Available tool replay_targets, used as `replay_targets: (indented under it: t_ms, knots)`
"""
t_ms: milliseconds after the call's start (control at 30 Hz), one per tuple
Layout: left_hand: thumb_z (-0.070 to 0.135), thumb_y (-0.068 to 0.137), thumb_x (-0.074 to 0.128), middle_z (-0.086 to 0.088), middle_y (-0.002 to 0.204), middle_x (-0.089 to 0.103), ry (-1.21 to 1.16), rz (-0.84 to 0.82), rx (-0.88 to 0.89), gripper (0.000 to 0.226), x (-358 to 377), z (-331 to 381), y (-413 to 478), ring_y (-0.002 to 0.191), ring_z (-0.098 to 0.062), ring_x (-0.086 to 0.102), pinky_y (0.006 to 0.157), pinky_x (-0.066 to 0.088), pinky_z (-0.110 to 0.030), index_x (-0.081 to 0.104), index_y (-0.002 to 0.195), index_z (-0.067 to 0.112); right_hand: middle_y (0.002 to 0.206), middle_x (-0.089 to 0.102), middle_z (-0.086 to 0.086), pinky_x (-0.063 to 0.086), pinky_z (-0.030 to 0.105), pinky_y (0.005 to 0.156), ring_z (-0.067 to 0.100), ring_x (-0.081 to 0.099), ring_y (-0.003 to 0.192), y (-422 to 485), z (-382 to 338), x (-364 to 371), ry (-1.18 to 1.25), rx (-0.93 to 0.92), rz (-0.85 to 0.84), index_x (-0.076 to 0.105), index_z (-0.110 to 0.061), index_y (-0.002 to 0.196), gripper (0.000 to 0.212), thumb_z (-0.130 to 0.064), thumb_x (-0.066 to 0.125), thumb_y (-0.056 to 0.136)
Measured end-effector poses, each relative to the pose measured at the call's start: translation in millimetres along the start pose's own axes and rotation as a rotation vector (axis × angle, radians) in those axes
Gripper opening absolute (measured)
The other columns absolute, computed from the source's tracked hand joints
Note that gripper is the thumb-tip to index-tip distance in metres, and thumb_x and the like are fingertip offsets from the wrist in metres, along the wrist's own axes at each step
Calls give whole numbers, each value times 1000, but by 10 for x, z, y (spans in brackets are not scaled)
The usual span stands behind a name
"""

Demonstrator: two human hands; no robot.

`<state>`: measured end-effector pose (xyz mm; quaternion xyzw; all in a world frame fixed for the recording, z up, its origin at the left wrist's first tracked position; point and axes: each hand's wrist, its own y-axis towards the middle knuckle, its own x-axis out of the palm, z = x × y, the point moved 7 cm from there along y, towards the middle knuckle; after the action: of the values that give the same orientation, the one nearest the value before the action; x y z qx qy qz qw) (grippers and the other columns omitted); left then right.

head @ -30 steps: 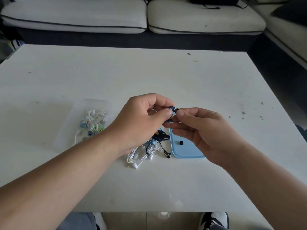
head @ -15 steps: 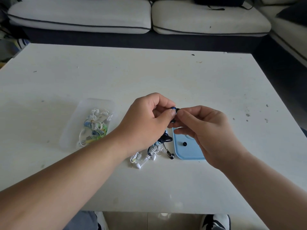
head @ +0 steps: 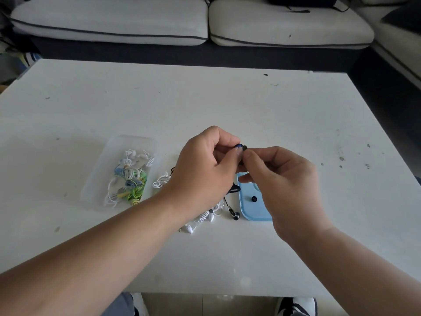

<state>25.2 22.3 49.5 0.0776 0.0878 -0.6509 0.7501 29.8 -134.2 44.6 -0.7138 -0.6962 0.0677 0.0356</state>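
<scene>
Above the white table (head: pixel 227 110), my left hand (head: pixel 202 172) pinches a small blue and black earbud (head: pixel 239 146) between thumb and forefinger. My right hand (head: pixel 280 179) pinches the black ear tip (head: pixel 245 148) at the earbud's end, fingertips touching the left hand's. The earbud's dark cable hangs down behind my left hand, mostly hidden. Below the hands lies a light blue lid (head: pixel 252 210) with a loose black ear tip (head: pixel 254 198) on it. A black earbud (head: pixel 234 214) and tangled white earphones (head: pixel 205 217) lie beside the lid.
A clear plastic box (head: pixel 102 179) at the left holds several bundled white, blue and green earphones. More white earphones (head: pixel 161 180) lie between box and my left wrist. A grey sofa (head: pixel 205 26) runs along the table's far side. My shoes show below the near edge.
Both hands stayed together on the earbud, and my right fingertips shifted slightly on the ear tip. The camera view drifted a little.
</scene>
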Motion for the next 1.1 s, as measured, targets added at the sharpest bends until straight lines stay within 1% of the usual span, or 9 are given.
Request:
replay_targets:
  t_ms: [167, 367, 433, 567, 633, 800, 933, 1033, 1100]
  knots:
    - [9, 97, 69, 0, 85, 79, -58, -31, 0, 10, -21, 23, 23, 78, -10, 77, 74, 62, -26, 72, 106, 13, 79, 79, 6, 58, 23, 70, 21, 76, 77, -9, -31, -4, 69, -4, -26, 79, -8, 87, 12, -10, 70, 94]
    - [8, 97, 69, 8, 78, 77, -121, -44, -33, 11, -22, 6, 41, 68, -3, 73, 65, 52, -15, 74, 104, 16, 87, 77, 18, 60, 31, 69, 29, 77, 81, 70, 29, 3, 266, 148, -115, 74, 2, 91, 13, -8, 67, 96]
    - [9, 98, 68, 9, 76, 76, -133, -54, -37, 11, -21, -1, 47, 65, -4, 70, 63, 51, -16, 74, 104, 17, 85, 76, 16, 59, 30, 69, 28, 76, 80, 101, 57, 33, 340, 210, -198, 71, 1, 93, 11, -9, 68, 94]
    - [8, 98, 67, 10, 69, 71, -174, -84, -54, 12, -1, -5, 33, 56, -5, 61, 58, 49, -22, 75, 104, 14, 87, 74, 15, 59, 29, 71, 25, 74, 83, 145, 77, 59, 354, 214, -319, 72, -2, 96, 21, -19, 69, 85]
    - [7, 98, 67, 7, 71, 71, -187, -92, -66, 12, 4, -19, 36, 58, -9, 59, 58, 50, -24, 75, 104, 14, 88, 75, 16, 59, 30, 73, 24, 73, 83, 159, 101, 56, 337, 209, -337, 74, -5, 91, 17, -20, 68, 85]
    - [9, 98, 68, -12, 85, 75, -241, -120, -107, 12, 36, -74, 19, 71, -24, 59, 61, 51, -28, 77, 103, 14, 85, 71, 16, 59, 30, 74, 22, 71, 77, 150, 141, 64, 336, 215, -365, 73, -3, 92, 17, -17, 65, 88]
    - [10, 98, 68, -13, 88, 76, -231, -143, -116, 13, 39, -96, 16, 74, -26, 60, 62, 50, -28, 78, 103, 17, 84, 71, 16, 59, 28, 71, 22, 71, 75, 138, 152, 68, 347, 222, -365, 72, -1, 92, 16, -16, 65, 88]
    - [9, 98, 69, -22, 95, 75, -237, -153, -118, 14, 14, -92, 28, 74, -27, 58, 62, 49, -29, 78, 106, 15, 91, 73, 16, 61, 30, 74, 23, 73, 80, 140, 129, 64, 354, 242, -398, 72, 0, 95, 21, -17, 66, 85]
    - [8, 98, 69, -22, 91, 73, -254, -149, -127, 14, 7, -88, 30, 71, -26, 56, 64, 49, -33, 77, 107, 14, 94, 74, 15, 61, 31, 75, 24, 73, 82, 146, 114, 69, 366, 263, -417, 73, -1, 95, 21, -18, 65, 85]
